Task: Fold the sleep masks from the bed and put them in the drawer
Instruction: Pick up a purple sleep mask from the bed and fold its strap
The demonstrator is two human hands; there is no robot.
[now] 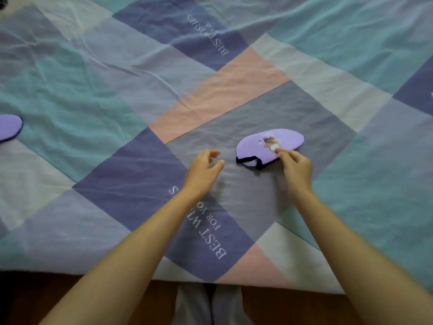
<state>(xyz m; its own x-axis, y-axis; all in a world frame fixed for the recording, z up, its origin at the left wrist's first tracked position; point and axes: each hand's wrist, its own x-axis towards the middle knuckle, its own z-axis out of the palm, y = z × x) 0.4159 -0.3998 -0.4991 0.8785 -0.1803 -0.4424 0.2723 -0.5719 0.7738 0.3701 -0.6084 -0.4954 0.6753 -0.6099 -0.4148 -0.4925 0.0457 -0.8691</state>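
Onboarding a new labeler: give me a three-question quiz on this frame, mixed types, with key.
1. True or false: the left hand grips the near sleep mask.
2. Which hand touches that mask? A) left B) right C) both
3. Fill in: a second purple mask lies at the frame's ___ edge, on the patchwork bedcover.

Key: 1 false, it hovers beside the mask, fingers loosely curled, holding nothing. 2 B, the right hand pinches it near its middle. 3 left.

Dim, soft, even light over my pastel patchwork cotton bedspread [257,73], faint shadow under my right hand [296,164], slight blur throughout, wide-angle bending at edges, darkness below the bed edge
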